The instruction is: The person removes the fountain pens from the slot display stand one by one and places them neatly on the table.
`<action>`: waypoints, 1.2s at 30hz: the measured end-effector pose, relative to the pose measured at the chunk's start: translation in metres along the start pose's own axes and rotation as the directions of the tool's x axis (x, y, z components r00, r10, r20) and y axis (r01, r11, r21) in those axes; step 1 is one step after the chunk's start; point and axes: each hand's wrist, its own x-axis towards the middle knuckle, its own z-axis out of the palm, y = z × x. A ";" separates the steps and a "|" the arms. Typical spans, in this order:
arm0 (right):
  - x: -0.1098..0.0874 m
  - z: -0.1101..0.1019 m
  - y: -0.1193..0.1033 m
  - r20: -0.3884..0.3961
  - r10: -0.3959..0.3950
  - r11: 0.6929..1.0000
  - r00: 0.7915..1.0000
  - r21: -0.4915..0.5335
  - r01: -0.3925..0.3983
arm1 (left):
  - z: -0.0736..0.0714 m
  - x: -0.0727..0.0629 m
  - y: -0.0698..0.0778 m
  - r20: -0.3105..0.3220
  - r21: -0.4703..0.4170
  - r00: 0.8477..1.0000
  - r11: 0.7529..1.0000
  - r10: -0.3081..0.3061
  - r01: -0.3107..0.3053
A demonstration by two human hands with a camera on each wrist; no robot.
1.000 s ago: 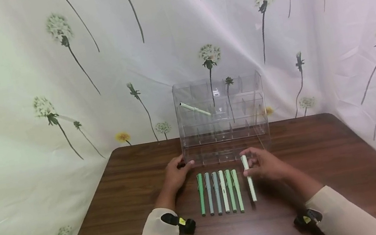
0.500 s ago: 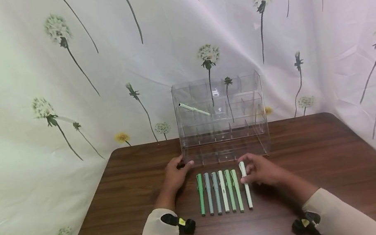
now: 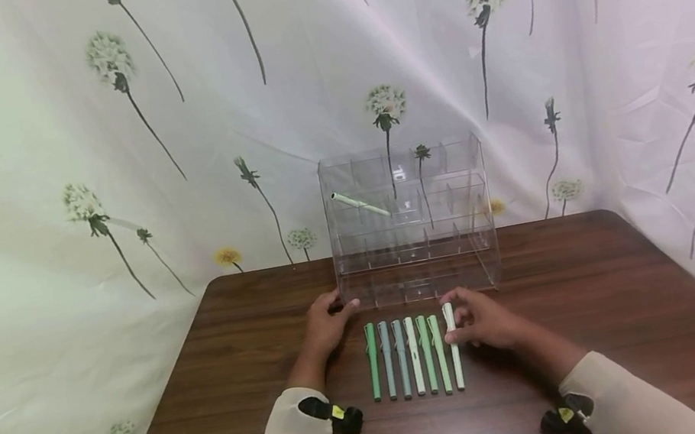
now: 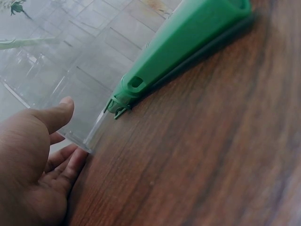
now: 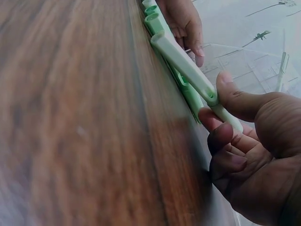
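My right hand (image 3: 486, 320) pinches a pale whitish-green pen (image 3: 455, 353) near its clip end, thumb on one side and fingers on the other. The pen stands at the right end of a row of several capped pens, close beside a light green pen (image 3: 440, 356). A darker green pen (image 3: 373, 364) lies at the row's left end. My left hand (image 3: 327, 323) holds the lower left front corner of a clear plastic organizer (image 3: 415, 267). In the left wrist view its thumb (image 4: 63, 113) is over the front and the other fingers go behind the side wall.
Another pale pen (image 3: 361, 204) leans slantwise in the organizer's upper left part. Blue-grey pens (image 3: 388, 365) and a pale pen (image 3: 415, 360) lie mid-row. The brown wooden table (image 3: 225, 394) ends at a flower-printed curtain (image 3: 198, 119) behind the organizer.
My right hand has moved left and toward me, bringing its pale pen down in line with the row. The left hand has stayed at the organizer's corner.
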 end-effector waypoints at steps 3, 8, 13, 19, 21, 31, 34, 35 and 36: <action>0.001 0.001 0.002 0.006 -0.002 1.000 1.000 -0.005 0.002 | 0.000 -0.001 0.000 -0.001 0.002 1.000 1.000 0.009 -0.009; 0.000 0.002 0.005 0.002 0.002 0.999 1.000 -0.047 -0.002 | 0.000 -0.001 0.000 -0.003 -0.005 1.000 1.000 0.005 -0.005; 0.000 0.002 0.008 -0.006 0.003 0.998 1.000 -0.056 -0.003 | 0.000 -0.001 -0.001 0.002 -0.007 1.000 1.000 0.001 -0.001; -0.001 0.005 0.009 -0.015 0.028 0.998 1.000 -0.049 -0.028 | 0.002 -0.003 -0.003 0.003 0.001 1.000 1.000 0.001 -0.001; -0.001 0.005 0.008 -0.016 0.034 0.998 0.999 -0.047 -0.035 | 0.002 -0.003 -0.003 -0.001 0.000 1.000 1.000 0.002 -0.002; 0.002 0.006 0.006 -0.026 0.038 0.997 0.999 -0.060 -0.040 | -0.001 -0.004 -0.001 -0.002 -0.001 1.000 1.000 0.002 -0.002; 0.002 0.007 0.006 -0.034 0.039 0.997 0.999 -0.060 -0.041 | -0.001 -0.003 -0.002 0.003 0.005 1.000 1.000 0.007 -0.007; 0.002 0.008 0.006 -0.037 0.039 0.997 0.999 -0.061 -0.041 | -0.001 -0.003 -0.002 0.005 0.005 1.000 1.000 0.008 -0.008; 0.002 0.008 0.006 -0.038 0.042 0.997 0.998 -0.062 -0.044 | -0.001 -0.003 -0.002 0.005 0.010 1.000 1.000 0.012 -0.012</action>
